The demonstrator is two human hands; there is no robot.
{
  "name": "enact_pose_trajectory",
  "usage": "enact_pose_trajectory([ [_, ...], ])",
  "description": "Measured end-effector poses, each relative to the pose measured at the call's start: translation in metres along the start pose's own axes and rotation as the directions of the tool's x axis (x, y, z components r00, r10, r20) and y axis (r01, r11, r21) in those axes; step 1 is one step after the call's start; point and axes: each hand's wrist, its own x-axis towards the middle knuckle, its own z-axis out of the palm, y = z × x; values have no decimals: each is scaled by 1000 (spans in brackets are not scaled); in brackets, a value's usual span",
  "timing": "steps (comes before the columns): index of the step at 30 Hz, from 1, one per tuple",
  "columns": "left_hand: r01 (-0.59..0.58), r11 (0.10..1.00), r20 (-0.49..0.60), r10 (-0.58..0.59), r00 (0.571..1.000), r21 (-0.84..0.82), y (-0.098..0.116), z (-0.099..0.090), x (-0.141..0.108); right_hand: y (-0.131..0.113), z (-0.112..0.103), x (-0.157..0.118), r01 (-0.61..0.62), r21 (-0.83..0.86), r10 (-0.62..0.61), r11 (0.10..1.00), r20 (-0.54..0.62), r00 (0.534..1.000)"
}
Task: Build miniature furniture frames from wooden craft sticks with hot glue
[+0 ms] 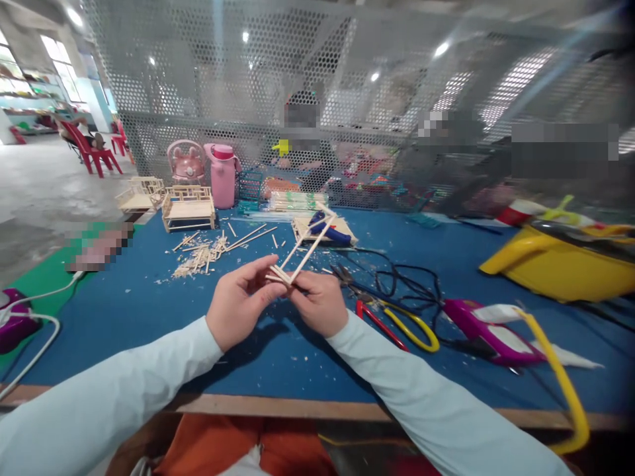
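Note:
A small frame of thin wooden sticks [311, 251] is held up over the blue table, between both hands. My left hand [243, 301] pinches its lower left corner with thumb and fingers. On the other side, my right hand [320, 303] grips the lower right corner, its fingertips close to the left thumb. Behind the frame, a blue glue gun [333, 230] rests on a small wooden piece. A pile of cut sticks and scraps [203, 254] lies beyond my left hand. Pliers with red and yellow handles [391, 320] lie to the right of my right hand.
Two miniature wooden benches [188, 208] and a pink bottle [223, 177] stand at the back left. A purple power strip [496, 334] with black cables lies right, near a yellow container [560, 261]. A perforated metal screen [347, 79] rises behind the table [163, 344]; a person sits beyond it.

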Motion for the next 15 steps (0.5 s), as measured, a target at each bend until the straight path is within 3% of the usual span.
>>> enact_pose_trajectory([
  [5, 92, 986, 52, -85, 995, -139, 5, -3, 4, 1, -3, -1, 76, -7, -75, 997, 55, 996],
  [11, 110, 991, 86, -103, 991, -78, 7, -9, 8, -2, -4, 0, 141, 42, -145, 989, 120, 982],
  [15, 90, 994, 110, -82, 990, -69, 7, -11, 9, -5, -6, 2, 45, 199, -77, 979, 157, 985],
])
